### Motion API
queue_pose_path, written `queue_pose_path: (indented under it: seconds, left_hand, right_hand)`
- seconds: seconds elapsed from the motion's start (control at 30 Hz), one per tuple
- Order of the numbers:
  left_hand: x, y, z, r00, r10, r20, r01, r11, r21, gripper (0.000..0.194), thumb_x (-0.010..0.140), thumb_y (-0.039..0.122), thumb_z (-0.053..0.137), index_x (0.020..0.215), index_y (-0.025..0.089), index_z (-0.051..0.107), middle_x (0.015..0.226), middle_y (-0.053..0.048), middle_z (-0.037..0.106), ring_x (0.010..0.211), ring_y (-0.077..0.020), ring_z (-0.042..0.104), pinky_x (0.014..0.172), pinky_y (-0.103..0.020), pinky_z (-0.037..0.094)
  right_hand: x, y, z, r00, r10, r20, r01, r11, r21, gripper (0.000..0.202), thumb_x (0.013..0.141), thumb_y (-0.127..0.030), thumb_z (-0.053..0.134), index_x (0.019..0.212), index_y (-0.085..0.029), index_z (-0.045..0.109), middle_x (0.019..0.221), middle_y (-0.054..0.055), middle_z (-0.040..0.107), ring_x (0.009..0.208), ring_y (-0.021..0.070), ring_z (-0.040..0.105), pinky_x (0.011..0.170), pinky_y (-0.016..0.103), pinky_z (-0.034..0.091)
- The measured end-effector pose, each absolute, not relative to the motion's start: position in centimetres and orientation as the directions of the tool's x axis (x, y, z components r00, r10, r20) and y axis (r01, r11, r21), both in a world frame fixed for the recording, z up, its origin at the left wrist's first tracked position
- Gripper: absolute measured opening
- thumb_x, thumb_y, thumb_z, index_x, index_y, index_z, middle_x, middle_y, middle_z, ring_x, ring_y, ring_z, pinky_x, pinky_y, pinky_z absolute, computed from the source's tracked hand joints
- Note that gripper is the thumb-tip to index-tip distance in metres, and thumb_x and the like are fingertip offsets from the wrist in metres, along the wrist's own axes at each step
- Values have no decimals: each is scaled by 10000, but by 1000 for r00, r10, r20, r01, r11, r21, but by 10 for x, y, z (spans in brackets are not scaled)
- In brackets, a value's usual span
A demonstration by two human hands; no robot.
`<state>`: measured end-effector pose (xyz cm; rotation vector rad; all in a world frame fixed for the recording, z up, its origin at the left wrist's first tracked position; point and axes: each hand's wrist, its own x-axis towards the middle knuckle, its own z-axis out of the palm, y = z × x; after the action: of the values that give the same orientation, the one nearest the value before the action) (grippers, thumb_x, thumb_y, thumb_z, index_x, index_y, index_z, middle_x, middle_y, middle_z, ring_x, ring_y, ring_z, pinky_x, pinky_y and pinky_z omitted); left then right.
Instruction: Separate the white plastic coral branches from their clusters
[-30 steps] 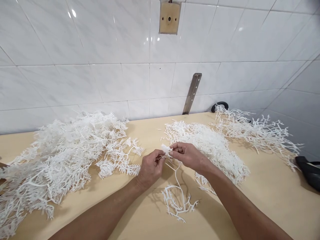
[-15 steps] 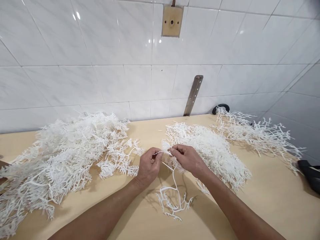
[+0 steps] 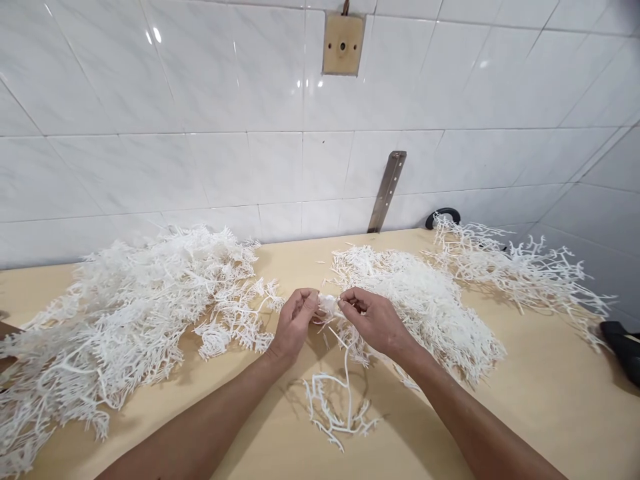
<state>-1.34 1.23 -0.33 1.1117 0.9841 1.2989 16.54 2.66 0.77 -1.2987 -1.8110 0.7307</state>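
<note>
Thumb and fingers of my left hand (image 3: 294, 325) are pinched at the left end of a white feathery tuft. My right hand (image 3: 374, 323) pinches the right side of the same piece, a white branched plastic sprig (image 3: 349, 381). Its thin stem and forked twigs hang down below my hands, close over the tabletop. The fingertips cover the exact spots being gripped. A large heap of frilly white sprigs (image 3: 165, 313) lies left of my left hand, and a second pile of fine white sprigs (image 3: 420, 293) lies beyond and right of my right hand.
Barer white branches (image 3: 515, 267) are spread at the back right of the wooden table (image 3: 560, 407). A black object (image 3: 623, 350) sits at the right edge, and a black curved handle (image 3: 443, 217) at the back. A metal bracket (image 3: 387, 192) leans at the tiled wall.
My left hand has shifted slightly left, widening the gap between my hands and showing more of the tuft. The hanging twigs have swung a little left and down.
</note>
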Motion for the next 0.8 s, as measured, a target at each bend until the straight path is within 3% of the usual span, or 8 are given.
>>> queue_pose_path:
  seconds: [0.13, 0.3, 0.47, 0.67, 0.8]
  left_hand:
    - [-13, 17, -3, 129, 991, -38, -350, 81, 933, 514, 654, 405, 860, 1043, 178, 611, 790, -19, 659, 722, -161, 630, 713, -313, 533]
    - [-13, 18, 0, 222, 966, -135, -392, 215, 894, 383, 619, 375, 880, 823, 145, 653, 800, -43, 668, 702, -135, 608, 681, -277, 510]
    - [-13, 19, -3, 207, 966, -155, -352, 221, 910, 329, 609, 334, 863, 724, 150, 616, 652, -11, 617, 584, -118, 557, 565, -251, 443]
    - [-12, 17, -4, 219, 958, -186, -313, 250, 916, 345, 646, 371, 833, 708, 161, 566, 578, 29, 547, 497, -87, 485, 491, -225, 377]
    - [-12, 16, -1, 258, 953, -161, -269, 231, 935, 408, 625, 429, 854, 729, 169, 557, 560, 47, 522, 470, -74, 440, 455, -210, 327]
  right_hand:
    - [163, 26, 6, -174, 961, 213, 440, 269, -857, 158, 878, -345, 563, 867, -208, 642, 667, -13, 619, 592, 145, 537, 559, 267, 397]
    - [156, 24, 3, -188, 973, 132, 355, 193, -915, 176, 881, -371, 563, 882, -204, 620, 633, -27, 594, 520, 122, 492, 505, 252, 376]
    - [155, 22, 5, -211, 962, 175, 430, 252, -867, 163, 867, -338, 563, 884, -198, 645, 775, 18, 678, 665, 158, 601, 619, 287, 460]
    - [158, 20, 12, -221, 955, 199, 413, 277, -868, 308, 856, -358, 604, 1114, -201, 661, 1001, 69, 720, 812, 199, 665, 686, 311, 517]
    - [157, 20, 13, -252, 944, 211, 401, 301, -865, 220, 860, -393, 615, 938, -203, 693, 881, 45, 730, 822, 204, 668, 771, 329, 516]
